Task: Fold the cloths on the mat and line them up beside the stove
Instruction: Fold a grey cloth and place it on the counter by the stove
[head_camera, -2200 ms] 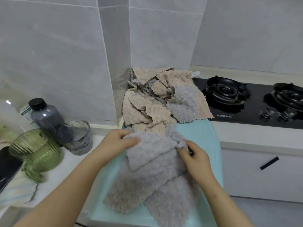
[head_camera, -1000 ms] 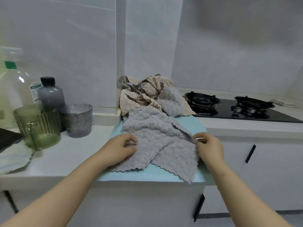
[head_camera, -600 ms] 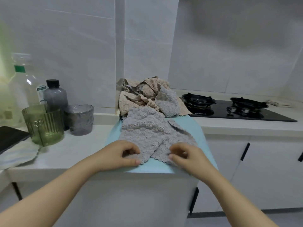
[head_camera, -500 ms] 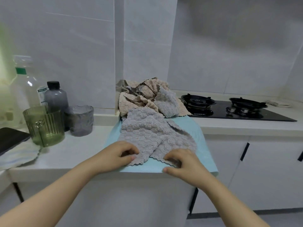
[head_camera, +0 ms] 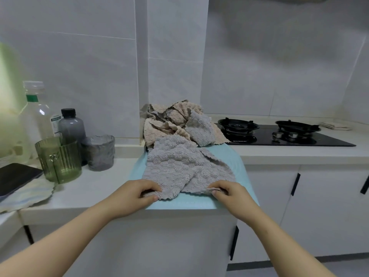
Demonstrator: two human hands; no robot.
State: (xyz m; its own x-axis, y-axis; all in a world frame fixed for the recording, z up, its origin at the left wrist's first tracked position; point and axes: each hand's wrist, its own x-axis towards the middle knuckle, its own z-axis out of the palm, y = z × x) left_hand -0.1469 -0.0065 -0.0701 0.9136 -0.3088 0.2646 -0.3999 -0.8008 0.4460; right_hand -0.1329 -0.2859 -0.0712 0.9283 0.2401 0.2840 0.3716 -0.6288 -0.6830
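Seen from the head camera, a person's left hand (head_camera: 137, 193) and right hand (head_camera: 229, 193) each pinch a near corner of a grey cloth (head_camera: 179, 166) spread on the pale blue mat (head_camera: 237, 162) at the tabletop (head_camera: 89, 188) edge. A heap of beige and grey cloths (head_camera: 175, 122) lies behind it, beside the black stove (head_camera: 279, 136).

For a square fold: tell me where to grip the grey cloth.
Take the grey cloth by its two near corners, coming from the near side, as the left hand and right hand pinch it: that scalloped edge lies free on the mat, the far end meets the pile.
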